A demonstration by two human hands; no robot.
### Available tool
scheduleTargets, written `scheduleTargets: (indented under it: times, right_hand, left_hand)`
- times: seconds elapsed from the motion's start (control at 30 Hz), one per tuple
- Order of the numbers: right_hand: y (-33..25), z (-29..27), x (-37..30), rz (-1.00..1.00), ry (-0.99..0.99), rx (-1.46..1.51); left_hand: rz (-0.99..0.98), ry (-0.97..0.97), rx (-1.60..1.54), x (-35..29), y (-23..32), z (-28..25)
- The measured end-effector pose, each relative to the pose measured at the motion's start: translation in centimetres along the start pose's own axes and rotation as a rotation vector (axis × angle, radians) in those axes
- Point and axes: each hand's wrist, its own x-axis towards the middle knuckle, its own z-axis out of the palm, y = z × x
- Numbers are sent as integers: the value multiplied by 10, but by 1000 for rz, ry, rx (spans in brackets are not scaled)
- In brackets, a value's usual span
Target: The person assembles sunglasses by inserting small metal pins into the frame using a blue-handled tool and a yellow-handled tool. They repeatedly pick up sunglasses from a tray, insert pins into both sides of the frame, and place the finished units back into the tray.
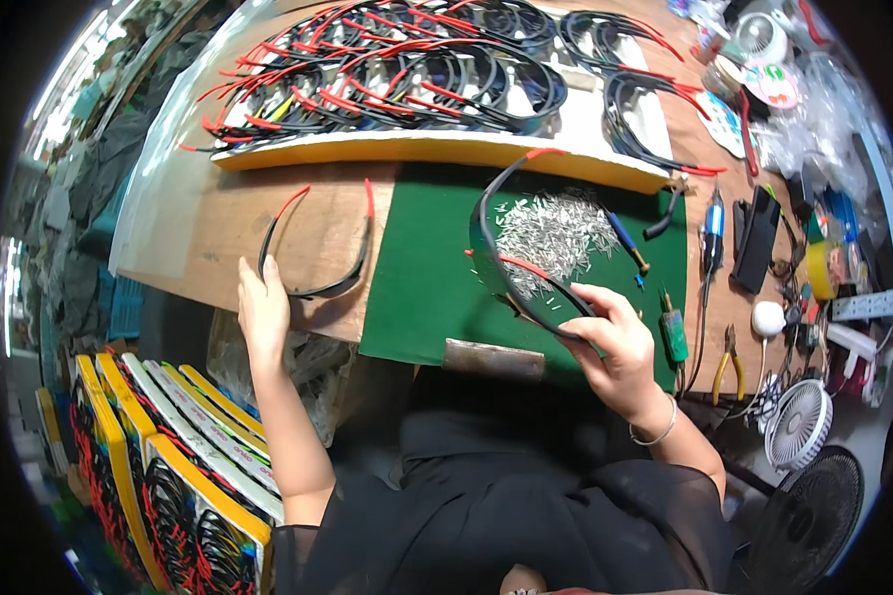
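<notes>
My right hand (615, 342) is closed on a pair of glasses (493, 233) with a black frame and red temple tips, raised above the green mat (417, 278). At the left, my left hand (265, 309) pinches the side of a second pair of black glasses (332, 289), which is over the bare wood of the table; its red-tipped temples point away from me. Behind the raised pair, a pile of small silvery pin-like pieces (556, 238) is spread on the mat. A blue-handled screwdriver (622, 235) lies at the pile's right.
A yellow-edged white tray (367, 151) full of similar glasses stands across the back. To the right are a green-handled tool (674, 332), yellow-handled pliers (729, 367), a blue pen-like tool (713, 233) with a cord and a small white fan (800, 424). More filled trays (208, 466) stand at lower left.
</notes>
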Motion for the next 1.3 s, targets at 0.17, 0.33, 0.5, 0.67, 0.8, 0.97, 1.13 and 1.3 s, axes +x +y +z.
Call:
scheduleTargets:
  times: [0.17, 0.33, 0.5, 0.67, 0.8, 0.97, 1.13, 1.3]
  right_hand:
    - [1, 17, -7, -230, 88, -195]
    - [-7, 32, -23, -257, -16, -144]
    - [-6, 1, -31, 335, -31, 404]
    - [-9, 1, -28, 633, -291, 701]
    - [-8, -10, -37, 146, -144, 639]
    - [-6, -37, -24, 12, -409, 687]
    - [15, -34, -17, 323, 31, 397]
    - [18, -28, -10, 69, 23, 261]
  left_hand:
    - [326, -651, -1038, -112, 65, -3]
    - [-86, -819, -1518, -171, 125, 26]
    - [56, -825, -1275, -175, 115, 29]
    - [85, -834, -1238, -183, 122, 37]
    - [-340, -991, -1474, -171, 124, 33]
    - [-210, -1203, -1422, -181, 117, 40]
    - [-192, -1490, -1381, -192, 117, 37]
    - [-217, -1509, -1393, -194, 113, 42]
